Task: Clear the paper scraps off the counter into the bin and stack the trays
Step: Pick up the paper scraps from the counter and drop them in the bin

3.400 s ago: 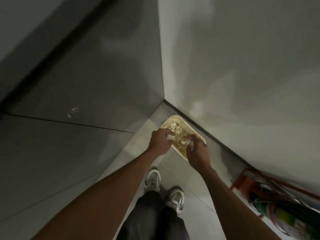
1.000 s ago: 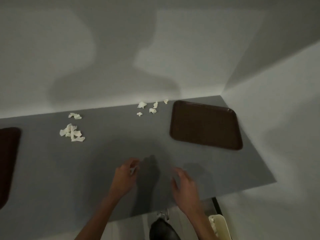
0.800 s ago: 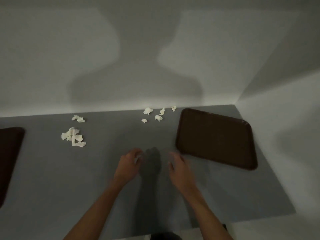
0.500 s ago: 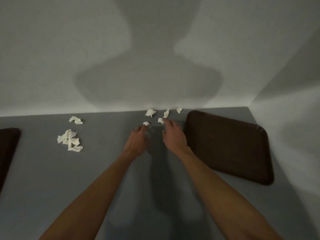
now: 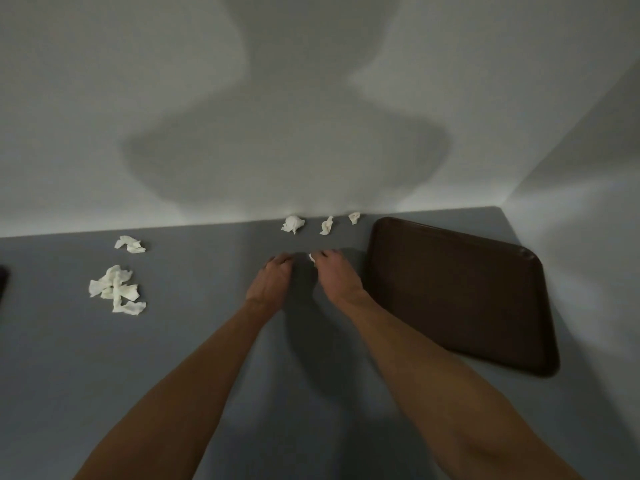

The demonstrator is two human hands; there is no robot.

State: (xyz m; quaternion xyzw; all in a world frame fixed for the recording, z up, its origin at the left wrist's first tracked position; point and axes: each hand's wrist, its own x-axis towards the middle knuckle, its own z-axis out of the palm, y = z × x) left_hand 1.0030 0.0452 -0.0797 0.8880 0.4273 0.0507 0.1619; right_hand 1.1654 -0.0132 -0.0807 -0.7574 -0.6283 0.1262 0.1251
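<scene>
**Head view over the grey counter, nearest first.** My two forearms reach away from me side by side, toward the back of the counter. My left hand lies to the left of the brown tray, fingertips bent down onto the surface. I cannot tell whether it has a scrap under them. My right hand, between the left hand and the tray's left edge, pinches a small scrap at its fingertips, a grip that suits so slight a piece. The tray lies flat and skewed, bare inside, just beside the right hand. I judge it is being left until the paper is gone. Well to the left of the tray sit a heap of scraps and, beyond the heap, a lone scrap. Farther left, a dark sliver at the frame's edge may be a second tray. Beyond the hands, off the tray's far left corner, three scraps line the foot of the wall, not yet collected. The bin is out of view.
</scene>
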